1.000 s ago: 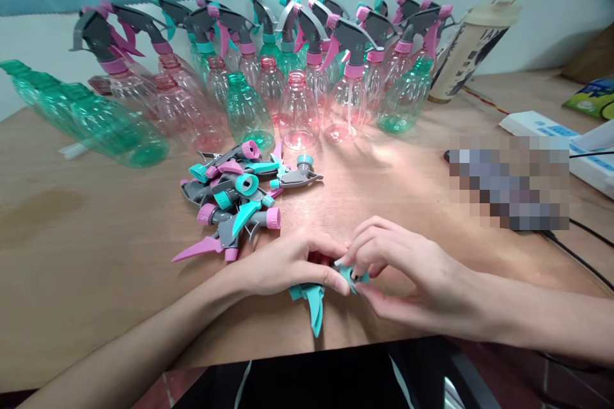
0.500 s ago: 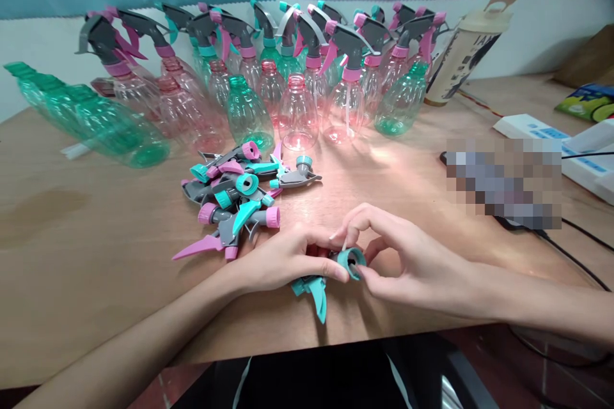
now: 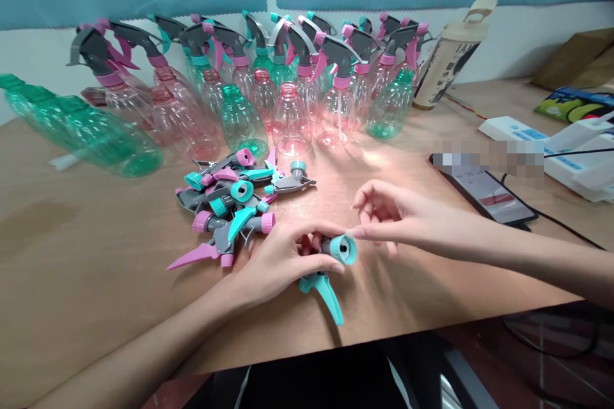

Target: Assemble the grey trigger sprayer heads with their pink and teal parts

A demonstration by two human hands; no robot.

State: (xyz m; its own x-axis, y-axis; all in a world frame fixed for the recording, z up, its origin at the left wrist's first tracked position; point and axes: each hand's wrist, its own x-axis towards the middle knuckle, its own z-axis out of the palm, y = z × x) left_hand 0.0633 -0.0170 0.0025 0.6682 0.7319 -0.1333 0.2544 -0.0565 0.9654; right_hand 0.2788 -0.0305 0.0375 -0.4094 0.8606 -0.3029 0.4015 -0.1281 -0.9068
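My left hand [image 3: 283, 259] is closed around a grey and teal trigger sprayer head [image 3: 343, 249] low over the front of the table. Its teal collar faces up toward me with a dark hole inside, and its teal trigger points down toward the table's front edge. The fingers hide most of the grey body. Just right of the collar is my right hand [image 3: 393, 214], with fingers loosely bent and apart; nothing shows in them. Its thumb tip is close to the collar's upper rim; whether they touch I cannot tell. Left of my hands lies a pile of loose sprayer heads [image 3: 225, 195].
Behind the pile stand several pink and green spray bottles, some open like this clear pink bottle [image 3: 290, 118], others with heads fitted. Green bottles [image 3: 110, 140] lean at the left. A phone [image 3: 489, 195], a white power strip [image 3: 527, 140] with cables and a tumbler [image 3: 448, 61] are at the right.
My right hand has let go of the teal collar and drawn up and slightly right, its fingers loosening. The left hand keeps the sprayer head, now turned slightly. The view has shifted a little.
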